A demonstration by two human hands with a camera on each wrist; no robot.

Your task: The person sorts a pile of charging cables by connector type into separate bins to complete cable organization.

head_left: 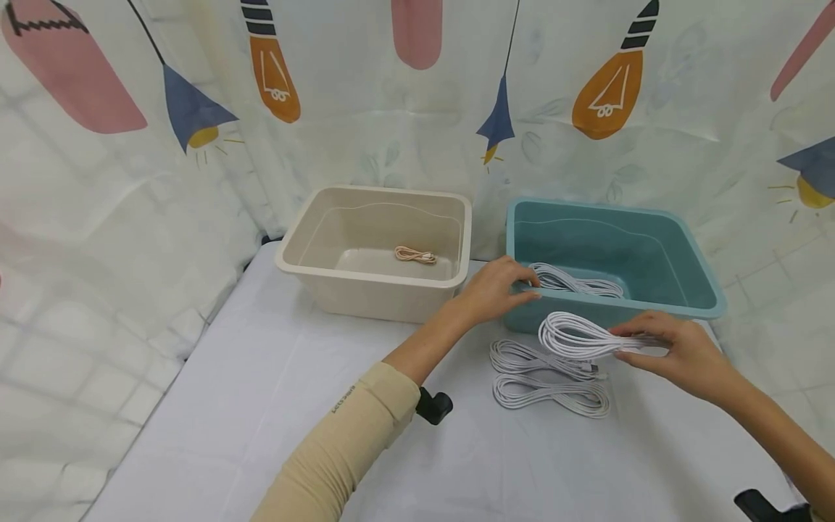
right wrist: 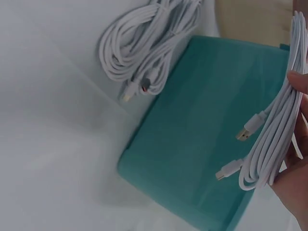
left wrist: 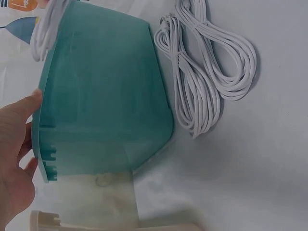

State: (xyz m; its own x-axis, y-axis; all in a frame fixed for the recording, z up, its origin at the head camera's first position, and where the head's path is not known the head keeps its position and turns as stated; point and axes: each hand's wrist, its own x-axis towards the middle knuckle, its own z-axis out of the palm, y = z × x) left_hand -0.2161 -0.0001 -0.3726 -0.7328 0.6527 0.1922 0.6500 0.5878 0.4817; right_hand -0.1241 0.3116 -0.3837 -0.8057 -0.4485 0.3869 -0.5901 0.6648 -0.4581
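Note:
My right hand pinches a coiled white USB cable in front of the teal bin's near wall. In the right wrist view, two plugs dangle from this coil. My left hand grips the near left part of the rim of the teal bin, thumb outside and fingers over the edge. Inside that bin lie white coiled cables. Two more white cable bundles, a farther one and a nearer one, lie on the table just in front of it.
A beige bin stands left of the teal one, with a small peach-coloured cable coil on its floor. Both bins stand at the back of the white-covered table, against a patterned curtain.

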